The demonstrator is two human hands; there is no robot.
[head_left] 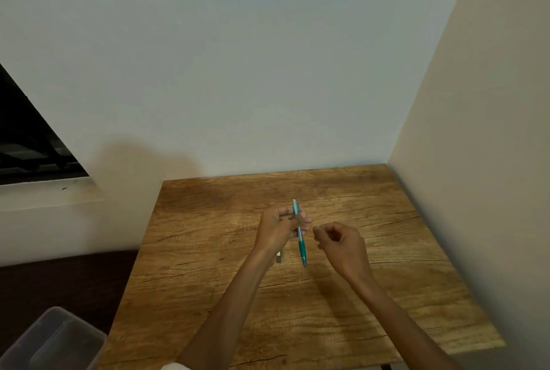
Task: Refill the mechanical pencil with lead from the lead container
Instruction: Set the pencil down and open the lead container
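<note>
Two hands at work: pencil [299, 232] is pinched upright in left hand [279, 228] while right hand [339, 243] (fingers curled, lead unseen) must be steadied for loading.

Home corner: wooden table [297, 325], window [29, 143]

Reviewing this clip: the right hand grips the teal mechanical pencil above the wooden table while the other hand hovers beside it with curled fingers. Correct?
Not quite. The head view shows the left hand gripping the teal mechanical pencil above the wooden table; the right hand hovers beside it with curled fingers.
</note>
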